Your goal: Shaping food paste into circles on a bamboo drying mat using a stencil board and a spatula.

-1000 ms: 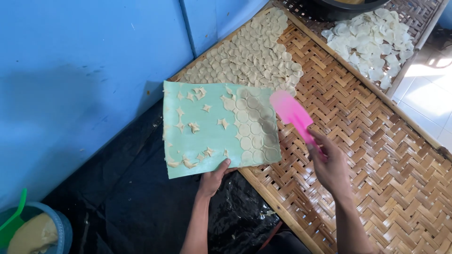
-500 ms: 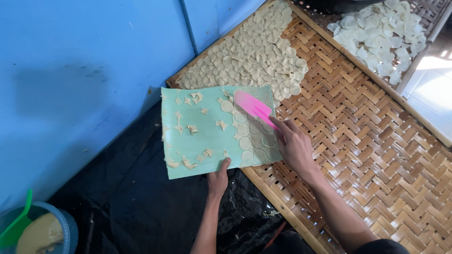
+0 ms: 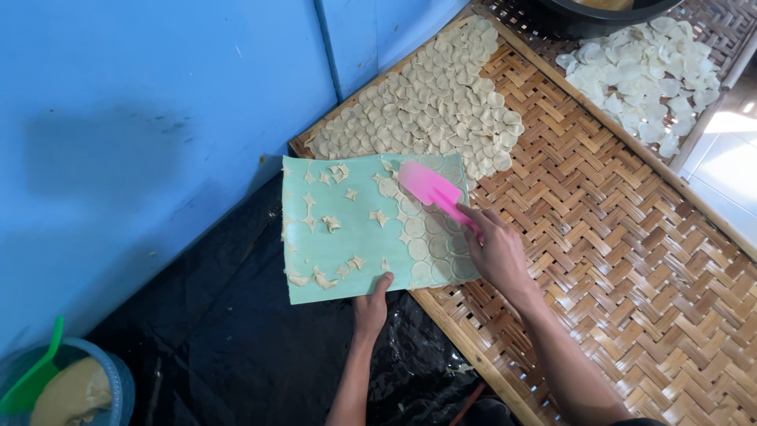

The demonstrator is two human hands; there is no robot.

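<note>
Now your right hand (image 3: 497, 252) grips the pink plastic spatula (image 3: 430, 189) over round dough discs (image 3: 430, 248); your left hand (image 3: 371, 304) pinches the pale green rectangular sheet (image 3: 347, 244) by its near edge.

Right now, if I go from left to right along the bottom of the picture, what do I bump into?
Green scoop → blue bucket → black plastic sheet → left hand → right hand → woven tray.

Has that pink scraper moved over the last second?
Yes. The pink scraper, held in the right hand, has moved left, from past the right edge of the green sheet onto the dough rounds on it.
</note>
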